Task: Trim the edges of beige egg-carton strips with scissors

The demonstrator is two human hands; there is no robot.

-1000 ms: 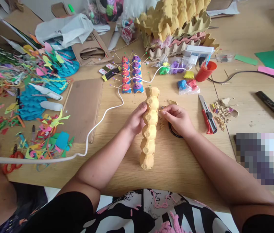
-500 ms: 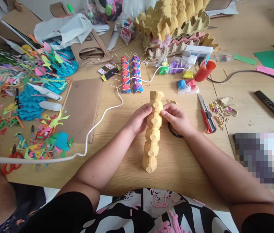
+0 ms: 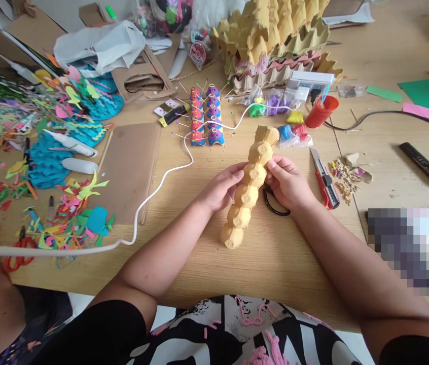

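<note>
A yellow egg carton strip [image 3: 245, 196], one row of several bumpy cups, is held between my two hands with its far end tilted to the right. My left hand [image 3: 225, 188] grips its left side, thumb along the edge. On the right side, my right hand [image 3: 287, 181] pinches it near the upper cups. Beneath my right hand, a black scissor handle [image 3: 275, 204] partly shows on the table. Beyond the strip stand two painted egg carton strips, a red one [image 3: 197, 119] and a purple one [image 3: 214, 119], both on blue bases with pins sticking out.
A box cutter [image 3: 326, 182] lies right of my hands beside carton scraps [image 3: 347, 175]. A white cable [image 3: 161, 182] crosses the table on the left, near cardboard [image 3: 127, 172] and paper cuttings [image 3: 81, 218]. Egg trays [image 3: 271, 45] are stacked behind, near a red cup [image 3: 321, 112].
The egg carton strip has tilted, its far end swinging up and to the right. My right hand has shifted slightly right, uncovering more of the black handle.
</note>
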